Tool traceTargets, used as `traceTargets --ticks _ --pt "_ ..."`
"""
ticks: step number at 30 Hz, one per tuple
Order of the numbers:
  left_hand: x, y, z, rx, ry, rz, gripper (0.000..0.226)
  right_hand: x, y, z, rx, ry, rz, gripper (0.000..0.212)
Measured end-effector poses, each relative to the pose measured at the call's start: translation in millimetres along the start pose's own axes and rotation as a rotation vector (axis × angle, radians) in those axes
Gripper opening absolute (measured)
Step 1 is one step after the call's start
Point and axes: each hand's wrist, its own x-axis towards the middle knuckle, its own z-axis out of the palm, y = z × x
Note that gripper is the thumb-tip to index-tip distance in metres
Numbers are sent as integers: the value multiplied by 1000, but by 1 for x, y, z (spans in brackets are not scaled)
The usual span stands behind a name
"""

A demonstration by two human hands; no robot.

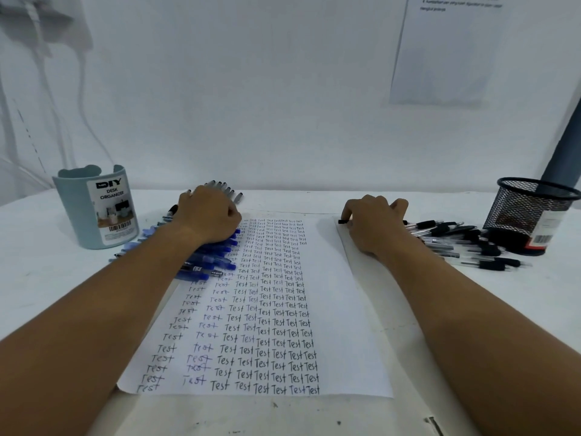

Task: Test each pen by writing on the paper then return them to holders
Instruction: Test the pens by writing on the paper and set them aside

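Note:
A white paper [339, 309] covered in rows of the handwritten word "Test" lies in the middle of the table. My left hand [206, 215] sits knuckles-up on a pile of blue pens [213, 258] at the paper's upper left corner, fingers curled down over them. Dark pen ends [224, 188] fan out just beyond it. My right hand [375, 223] rests at the paper's upper right edge and pinches a black pen [342, 221], whose end pokes out to the left. More black pens [465, 243] lie scattered to its right.
A pale blue desk organizer [78, 215] labelled DIY stands at the back left. A black mesh holder [518, 209] stands at the back right, next to a grey pole [562, 152]. The white wall runs close behind the table.

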Motion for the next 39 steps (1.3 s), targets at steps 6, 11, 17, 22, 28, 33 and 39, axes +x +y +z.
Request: traceTargets --ticks 6,11,17,22,28,33,39 --pt "-1 5 -6 29 -139 -139 38 0 -1 0 12 -15 3 30" --pt "0 6 -7 21 -186 -177 32 -1 -2 -2 37 -5 -8 30" --pt "-1 8 -7 32 -211 -164 33 -5 -7 -5 155 92 -90 29" --pt "-2 7 -11 -9 -193 -157 33 -4 -11 -7 212 165 -167 22" --pt "-10 17 -20 -103 -66 -24 37 -7 -20 -25 534 382 -284 27" --pt "-18 19 -21 -156 15 148 26 -13 -24 -37 904 392 -132 32" --pt "-28 22 -22 -278 -14 302 24 -19 -16 -55 1679 139 355 21"
